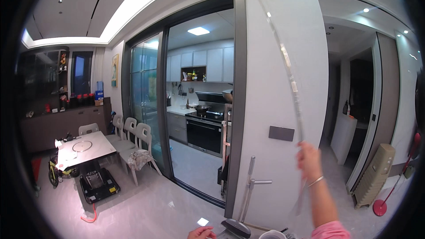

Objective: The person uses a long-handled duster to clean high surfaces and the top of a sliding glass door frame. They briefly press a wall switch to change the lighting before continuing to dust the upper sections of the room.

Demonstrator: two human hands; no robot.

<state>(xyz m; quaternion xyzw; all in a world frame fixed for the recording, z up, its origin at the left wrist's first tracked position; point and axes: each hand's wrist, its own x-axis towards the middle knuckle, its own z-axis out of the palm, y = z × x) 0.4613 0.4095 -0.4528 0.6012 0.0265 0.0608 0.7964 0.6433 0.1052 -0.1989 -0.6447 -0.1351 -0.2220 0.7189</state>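
My right hand [309, 161], with a bangle at the wrist and a pink sleeve below, grips a long, thin, shiny rod [285, 56]. The rod rises in front of the white wall [265, 99] to the top of the picture, its outline partly blurred. A faint blurred length also shows beneath the fist. At the bottom edge, my left hand [201, 233] is only partly in view with its fingers curled; whether it holds anything cannot be seen. Close to it stands a grey broom [237, 228], beside a long-handled dustpan [247, 196]. A whitish bucket [272, 234] is cut off below.
A sliding glass door [144, 106] opens onto a kitchen with a stove [204, 132]. Left are a table [96, 142], chairs [142, 139] and a black wheeled base [99, 186]. Stacked beige stools [375, 176] and a red long-handled tool [380, 207] stand right.
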